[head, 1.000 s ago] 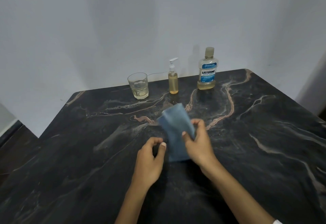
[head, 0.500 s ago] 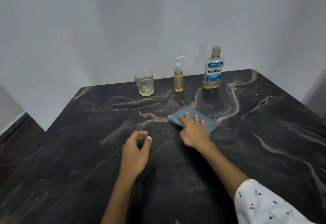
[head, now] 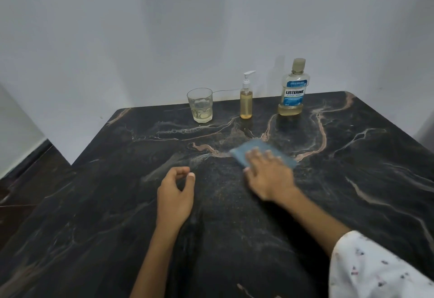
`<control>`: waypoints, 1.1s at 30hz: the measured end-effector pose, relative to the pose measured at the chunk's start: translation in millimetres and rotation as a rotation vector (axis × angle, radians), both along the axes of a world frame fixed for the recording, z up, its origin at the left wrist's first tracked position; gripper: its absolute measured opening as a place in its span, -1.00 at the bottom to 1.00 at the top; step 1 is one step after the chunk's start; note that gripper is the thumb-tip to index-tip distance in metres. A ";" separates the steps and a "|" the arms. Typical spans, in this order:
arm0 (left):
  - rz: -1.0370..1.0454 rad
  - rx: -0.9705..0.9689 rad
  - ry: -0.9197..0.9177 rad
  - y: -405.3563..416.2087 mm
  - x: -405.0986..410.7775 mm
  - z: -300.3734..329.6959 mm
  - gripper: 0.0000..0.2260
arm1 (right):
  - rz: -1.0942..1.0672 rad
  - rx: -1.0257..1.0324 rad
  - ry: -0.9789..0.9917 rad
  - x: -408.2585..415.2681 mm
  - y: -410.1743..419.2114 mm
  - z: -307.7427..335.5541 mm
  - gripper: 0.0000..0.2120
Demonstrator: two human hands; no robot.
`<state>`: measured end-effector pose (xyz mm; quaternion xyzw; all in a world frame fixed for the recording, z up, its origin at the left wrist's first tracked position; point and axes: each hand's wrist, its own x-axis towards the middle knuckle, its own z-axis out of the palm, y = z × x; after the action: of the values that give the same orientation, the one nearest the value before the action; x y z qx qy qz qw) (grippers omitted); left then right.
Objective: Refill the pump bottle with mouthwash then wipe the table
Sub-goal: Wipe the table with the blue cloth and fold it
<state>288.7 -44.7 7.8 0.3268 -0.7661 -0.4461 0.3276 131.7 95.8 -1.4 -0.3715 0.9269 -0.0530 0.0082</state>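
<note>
The blue cloth (head: 263, 153) lies flat on the dark marble table (head: 352, 180), well in front of the pump bottle (head: 246, 100) and a little to its right. It looks thin and soft, the sort of thing that bunches up if dragged by a corner, so I would say a flat palm on its middle is the sensible hold, pressing down so it slides with the hand rather than under it.

That is how the right hand (head: 267, 175) sits: fingers straight and slightly spread over the near part of the cloth, palm low, forearm reaching in from the right with a patterned sleeve (head: 375, 267) at the elbow. The hand is blurred, so whether it presses hard I cannot say.

The left hand (head: 175, 196) hovers or rests left of the cloth, nearer the viewer than the pump bottle, fingers loosely curled, thumb near forefinger, holding nothing.

The mouthwash bottle (head: 293, 88) stands right of the pump bottle, a glass (head: 200, 105) to its left.
</note>
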 end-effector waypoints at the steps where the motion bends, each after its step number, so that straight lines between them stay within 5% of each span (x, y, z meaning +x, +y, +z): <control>1: -0.008 -0.001 -0.001 0.3 0.5 0.0 -0.93 | -0.136 0.015 -0.010 -27.1 21.7 2.3 -0.48; 5: -0.019 0.017 -0.008 -0.6 -0.1 0.6 -0.93 | -0.542 0.008 -0.162 -88.7 103.4 -2.1 -0.42; 10: -0.026 0.040 -0.036 -3.0 -3.4 -1.2 -0.92 | -0.656 -0.056 -0.212 -84.3 86.9 -3.4 -0.43; 13: -0.016 0.049 -0.057 -6.2 -1.8 -4.3 -0.91 | -0.532 -0.018 -0.238 -68.3 44.8 0.3 -0.45; 19: 0.039 0.041 -0.075 -13.3 8.6 -10.3 -0.80 | 0.046 0.050 -0.227 34.6 -86.4 1.6 -0.46; 24: 0.097 0.023 -0.086 -20.4 20.5 -11.9 -0.78 | 0.438 0.061 -0.185 99.9 -76.9 -0.2 -0.48; 29: 0.045 0.061 -0.071 -15.9 19.6 -12.0 -0.79 | 0.350 0.055 -0.080 93.1 9.8 1.1 -0.48; 33: -0.015 0.078 -0.081 -9.3 12.1 -13.5 -0.80 | 0.031 0.127 -0.020 54.9 84.2 -0.6 -0.44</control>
<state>300.8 -53.9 -5.7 0.3515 -0.7631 -0.4644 0.2800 186.7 180.0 -2.1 -0.3838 0.9225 0.0024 0.0415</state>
